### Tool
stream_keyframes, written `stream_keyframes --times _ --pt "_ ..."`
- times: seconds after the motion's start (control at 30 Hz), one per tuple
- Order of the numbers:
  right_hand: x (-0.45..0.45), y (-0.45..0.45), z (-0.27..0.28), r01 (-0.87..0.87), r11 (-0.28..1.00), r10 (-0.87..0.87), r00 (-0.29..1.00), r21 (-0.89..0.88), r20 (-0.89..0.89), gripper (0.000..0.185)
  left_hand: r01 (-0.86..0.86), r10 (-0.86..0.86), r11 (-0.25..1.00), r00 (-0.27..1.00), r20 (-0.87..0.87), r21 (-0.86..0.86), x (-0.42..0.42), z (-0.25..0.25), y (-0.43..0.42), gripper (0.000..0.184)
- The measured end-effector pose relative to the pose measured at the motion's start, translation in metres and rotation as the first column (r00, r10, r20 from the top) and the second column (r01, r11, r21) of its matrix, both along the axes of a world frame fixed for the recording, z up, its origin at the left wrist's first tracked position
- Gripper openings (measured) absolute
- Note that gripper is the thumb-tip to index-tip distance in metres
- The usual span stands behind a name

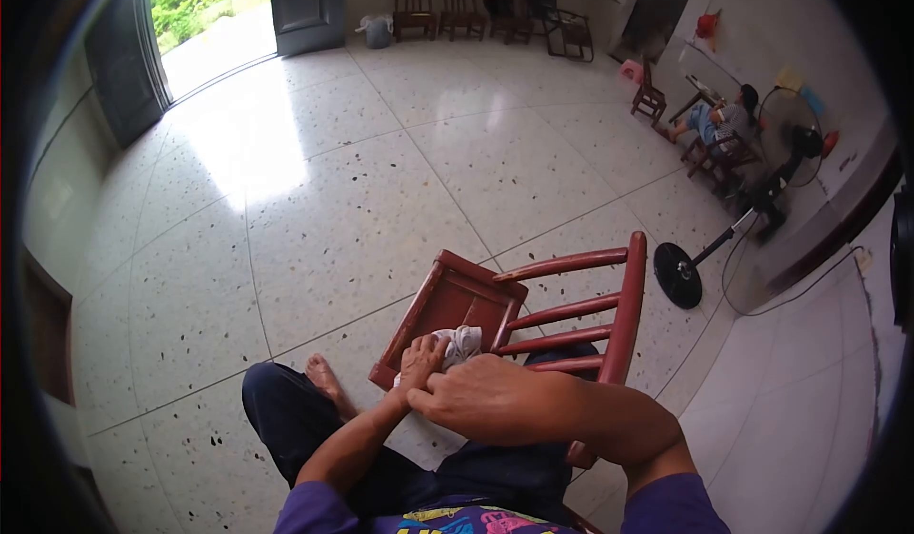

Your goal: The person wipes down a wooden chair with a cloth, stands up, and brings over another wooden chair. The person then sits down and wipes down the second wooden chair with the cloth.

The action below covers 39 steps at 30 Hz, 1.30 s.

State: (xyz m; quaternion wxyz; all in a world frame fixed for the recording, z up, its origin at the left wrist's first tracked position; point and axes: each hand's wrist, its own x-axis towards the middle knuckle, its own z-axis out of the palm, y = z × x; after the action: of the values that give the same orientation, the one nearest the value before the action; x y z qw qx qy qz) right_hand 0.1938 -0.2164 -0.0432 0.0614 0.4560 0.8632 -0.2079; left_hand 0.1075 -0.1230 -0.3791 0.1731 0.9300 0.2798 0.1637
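Note:
A red wooden chair (pixel 438 307) stands in front of my knees, its slatted back turned to the right. On the near part of its seat lies a crumpled white cloth (pixel 465 342). My left hand (pixel 421 361) is bent over the cloth, fingers curled onto it, and a bit of white shows at the left side of the hand. Crossing over my left wrist is my right hand (pixel 481 393), closed, with its thumb by that wrist. Its fingertips are hidden, so what it holds, if anything, cannot be made out.
A standing fan (pixel 678 275) with a trailing cable is at the right. Beyond it a person (pixel 728 120) sits on a chair by the wall. Several wooden chairs (pixel 414 10) and a grey bin (pixel 378 31) line the back wall, beside an open door (pixel 307 6).

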Motion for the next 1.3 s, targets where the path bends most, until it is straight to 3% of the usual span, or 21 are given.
stream_keyframes --times 0.07,0.13,0.2,0.27,0.3,0.4,0.47,0.6,0.63,0.7,0.77,0.8,0.87,1.03,1.2,1.3 --pt "-0.012 0.007 -0.003 -0.011 0.997 0.009 1.000 0.076 0.022 0.025 0.012 -0.011 1.000 0.999 0.038 -0.020 -0.005 0.009 0.008 0.051" --pt "-0.019 0.013 -0.012 -0.024 0.970 0.059 0.989 0.244 -0.137 0.025 0.026 -0.025 0.999 1.000 0.008 -0.026 -0.007 -0.004 0.017 0.049" --pt "-0.021 0.015 -0.012 -0.041 0.961 0.066 0.994 0.273 -0.085 0.025 0.034 -0.034 0.999 0.999 -0.011 -0.038 -0.004 -0.018 0.025 0.048" --pt "-0.018 0.013 -0.006 -0.062 0.997 0.061 0.998 0.035 0.023 0.025 0.037 -0.040 0.997 0.998 -0.038 -0.066 -0.002 -0.033 0.020 0.046" --pt "-0.017 0.012 -0.005 -0.061 0.997 0.064 0.996 -0.047 0.059 0.025 0.038 -0.040 0.995 0.999 -0.023 -0.089 -0.005 -0.016 0.015 0.043" --pt "-0.015 0.013 -0.009 -0.034 0.999 0.034 0.996 0.007 0.081 0.025 0.006 -0.009 0.998 0.999 -0.054 -0.058 -0.003 -0.015 0.014 0.046" --pt "-0.013 0.013 -0.012 -0.022 0.998 0.022 1.000 0.065 0.000 0.026 0.024 -0.026 0.998 0.999 -0.025 -0.060 -0.007 -0.016 0.018 0.048" --pt "-0.010 0.007 -0.028 0.014 0.999 -0.012 0.998 0.041 -0.060 0.021 0.020 -0.030 0.990 0.997 -0.068 -0.138 -0.005 -0.010 0.019 0.054" --pt "-0.009 0.007 -0.045 0.039 0.999 -0.037 0.996 0.021 -0.086 0.020 0.035 -0.067 0.979 0.985 -0.156 -0.200 -0.005 -0.024 0.027 0.090" --pt "-0.008 0.005 -0.071 0.060 0.998 -0.055 0.985 0.025 -0.163 0.019 0.041 -0.086 0.972 0.979 -0.186 -0.232 -0.003 -0.011 0.026 0.094" --pt "-0.008 0.001 -0.031 0.100 0.994 -0.084 0.956 0.042 -0.279 0.020 0.023 -0.097 0.953 0.968 -0.233 -0.301 -0.005 0.007 0.025 0.100" --pt "-0.007 -0.002 -0.011 0.118 0.992 -0.095 0.937 0.050 -0.336 0.021 0.032 -0.107 0.952 0.966 -0.235 -0.305 -0.006 0.012 0.021 0.100" --pt "-0.005 -0.002 -0.009 0.095 0.995 -0.078 0.947 0.039 -0.312 0.021 0.037 -0.049 0.991 0.995 -0.090 -0.132 -0.007 0.016 0.014 0.070" --pt "-0.007 0.000 -0.022 0.004 1.000 0.000 0.988 0.027 -0.151 0.021 0.035 -0.049 0.992 0.992 -0.115 -0.121 -0.005 0.012 0.016 0.066" --pt "-0.013 0.001 -0.018 -0.033 0.998 0.036 0.998 0.048 -0.061 0.023 -0.020 0.021 0.998 1.000 0.012 -0.067 -0.002 -0.001 0.013 0.048" --pt "-0.017 0.000 -0.009 -0.059 0.996 0.060 0.998 0.073 -0.007 0.024 -0.011 0.016 0.997 0.998 0.068 -0.073 -0.004 0.000 0.012 0.056"
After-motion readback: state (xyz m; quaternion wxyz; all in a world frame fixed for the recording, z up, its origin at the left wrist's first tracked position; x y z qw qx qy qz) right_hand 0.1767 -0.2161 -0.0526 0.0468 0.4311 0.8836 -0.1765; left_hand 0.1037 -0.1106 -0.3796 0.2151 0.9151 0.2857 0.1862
